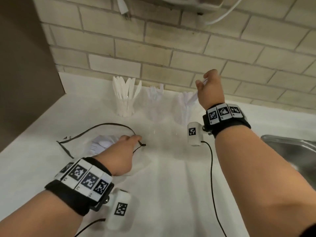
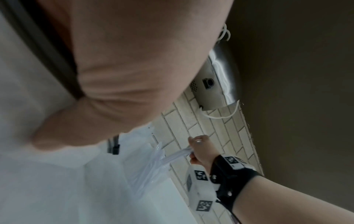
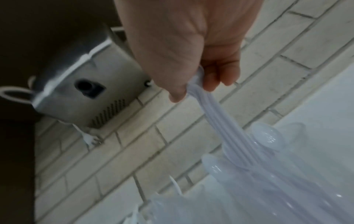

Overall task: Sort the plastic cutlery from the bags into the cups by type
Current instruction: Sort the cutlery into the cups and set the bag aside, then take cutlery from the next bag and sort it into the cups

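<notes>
Three clear cups stand by the brick wall: knives in the left cup (image 1: 125,100), forks in the middle cup (image 1: 156,103), spoons in the right cup (image 1: 183,108). My right hand (image 1: 209,88) is raised over the right cup. Its thumb and fingers pinch a bundle of white spoons (image 3: 212,110) by one end, and the other end reaches down among the spoon bowls (image 3: 268,136) in that cup. My left hand (image 1: 127,147) lies on a clear bag (image 1: 80,144) with a black zip rim, fingers curled at the rim. White cutlery (image 1: 102,143) is left inside the bag.
A steel sink (image 1: 290,147) lies at the right edge of the white counter (image 1: 171,185). At the left, a brown cabinet side (image 1: 25,65) closes the corner. A metal box with a white cable (image 3: 86,91) hangs on the wall above the cups.
</notes>
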